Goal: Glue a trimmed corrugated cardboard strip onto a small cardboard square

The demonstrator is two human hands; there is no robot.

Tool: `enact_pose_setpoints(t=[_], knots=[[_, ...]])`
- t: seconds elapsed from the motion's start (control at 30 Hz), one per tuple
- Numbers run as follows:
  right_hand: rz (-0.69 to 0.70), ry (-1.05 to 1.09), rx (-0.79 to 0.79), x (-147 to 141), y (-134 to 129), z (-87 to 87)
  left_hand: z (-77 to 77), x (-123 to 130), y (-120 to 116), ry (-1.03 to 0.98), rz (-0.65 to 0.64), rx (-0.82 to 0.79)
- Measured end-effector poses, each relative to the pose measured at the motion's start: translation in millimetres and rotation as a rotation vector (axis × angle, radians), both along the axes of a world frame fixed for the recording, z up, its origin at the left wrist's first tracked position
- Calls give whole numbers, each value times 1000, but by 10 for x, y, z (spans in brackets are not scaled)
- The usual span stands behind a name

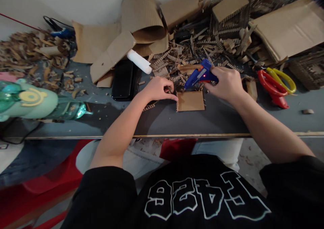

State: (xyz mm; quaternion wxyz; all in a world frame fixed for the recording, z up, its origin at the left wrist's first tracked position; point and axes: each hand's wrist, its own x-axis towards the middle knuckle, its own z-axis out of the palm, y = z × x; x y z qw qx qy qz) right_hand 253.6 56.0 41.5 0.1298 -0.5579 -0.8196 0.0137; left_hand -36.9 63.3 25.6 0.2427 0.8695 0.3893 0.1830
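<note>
My right hand point(226, 82) is wrapped round a blue hot glue gun point(199, 74) with a lit red light. Its nozzle points down and left, over the upper left corner of a small rectangular cardboard piece point(191, 101) lying on the table. My left hand point(162, 89) is at that piece's left side, fingers curled and thumb tip touching the edge. A ridged corrugated cardboard strip point(177, 102) runs along this edge, at the thumb. The far part of the strip is partly hidden by my fingers and the nozzle.
Cardboard scraps point(182, 53) pile up behind my hands, with a curved cardboard tube point(141, 13) at the back. A black phone point(123, 80) and a white roll point(139, 61) lie left. Red and yellow scissors point(274, 84) lie right. A green bottle point(43, 101) lies far left.
</note>
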Motion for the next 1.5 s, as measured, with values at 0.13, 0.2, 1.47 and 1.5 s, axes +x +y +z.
enact_pose_setpoints(t=[0.13,0.2,1.47,1.5], knots=[[-44,-6,33,1,-19,39,-2,0,5,7,5,-14],[-102,0,69,16,-25,90,-5,-2,6,16,5,-12],[40,-68,53,415,236,179,20,4,-7,53,15,-1],[27,-80,58,412,232,179,21,4,-9,51,14,1]])
